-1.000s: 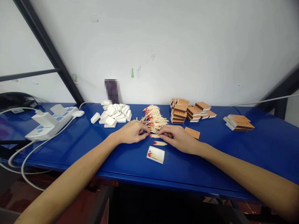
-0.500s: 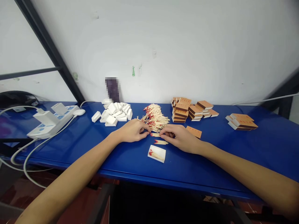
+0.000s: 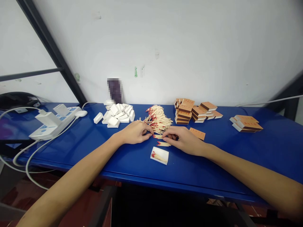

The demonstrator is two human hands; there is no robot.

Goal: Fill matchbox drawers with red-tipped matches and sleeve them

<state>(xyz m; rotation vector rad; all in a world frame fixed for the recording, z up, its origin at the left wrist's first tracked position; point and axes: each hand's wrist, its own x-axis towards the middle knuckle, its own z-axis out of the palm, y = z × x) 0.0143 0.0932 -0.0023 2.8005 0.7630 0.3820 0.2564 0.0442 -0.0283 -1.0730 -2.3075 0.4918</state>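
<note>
A small row of matches (image 3: 157, 136) with red heads lies between my two hands on the blue table. My left hand (image 3: 136, 131) pinches at the head end, thumb and forefinger close together. At the other end, my right hand (image 3: 181, 138) has its fingertips closed on the sticks, its other fingers curled under. Just behind is a large heap of loose matches (image 3: 159, 119). Nearer to me lies a second small bunch of matches (image 3: 163, 144). In front of that, an open white matchbox tray (image 3: 163, 152) holds several matches.
White empty trays (image 3: 118, 114) are piled at the back left. Orange matchbox sleeves (image 3: 186, 108) stand stacked at the back right, with one flat sleeve (image 3: 197, 133) by my right hand. More matchboxes (image 3: 247, 122) lie far right. A power strip (image 3: 54, 123) with cables occupies the left.
The view has shifted very slightly. Both hands stay at the same row of matches, with no clear movement of the things.
</note>
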